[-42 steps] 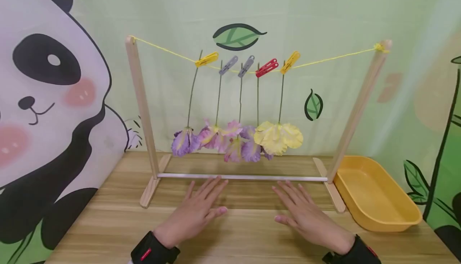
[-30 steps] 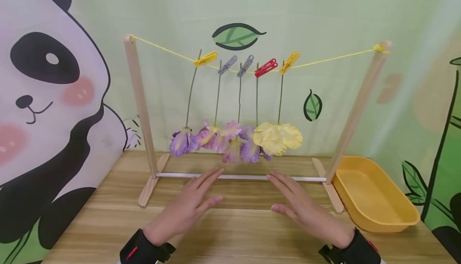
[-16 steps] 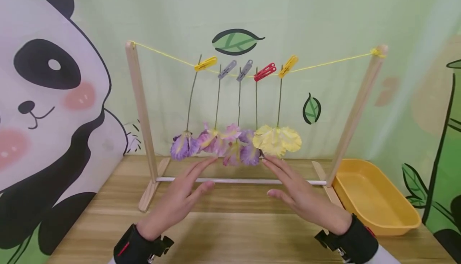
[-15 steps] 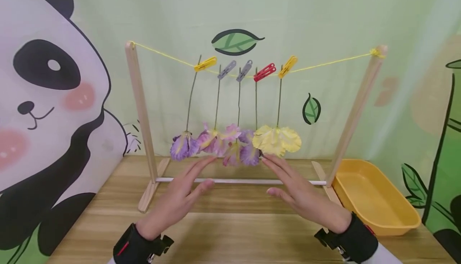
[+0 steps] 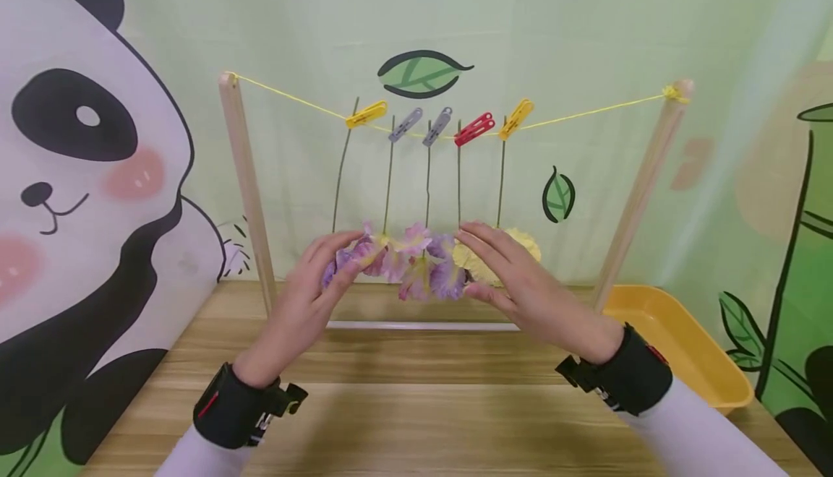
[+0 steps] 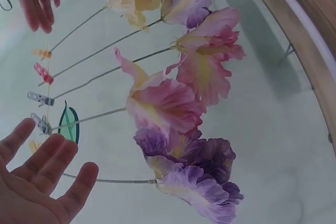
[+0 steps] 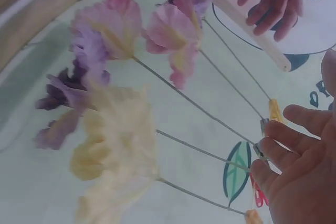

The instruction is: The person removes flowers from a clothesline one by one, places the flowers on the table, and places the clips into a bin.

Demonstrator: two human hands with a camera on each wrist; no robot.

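Several artificial flowers hang head down by their stems from a yellow string [image 5: 286, 93]. Clothespins pin them there: a yellow clothespin [image 5: 366, 114] at each end, two grey ones and a red clothespin [image 5: 474, 129] between. My left hand [image 5: 306, 289] is in front of the leftmost purple flower [image 5: 330, 271], partly covering it. My right hand [image 5: 527, 282] overlaps the yellow flower [image 5: 530, 242]. Pink flowers [image 5: 393, 264] and another purple flower [image 5: 447, 278] hang between the hands. Both wrist views show fingers extended and spread, holding nothing and apart from the blooms.
Wooden posts [image 5: 244, 181] bear the string, joined low down by a white rod [image 5: 423, 326]. A yellow tray [image 5: 690, 340] stands on the wood-grain table [image 5: 423, 426] at the right. Behind hangs a cloth backdrop with a printed panda [image 5: 150, 260].
Both hands have risen from low over the table, near the white rod, to the height of the blooms. They have moved somewhat forward. The flowers hang as before.
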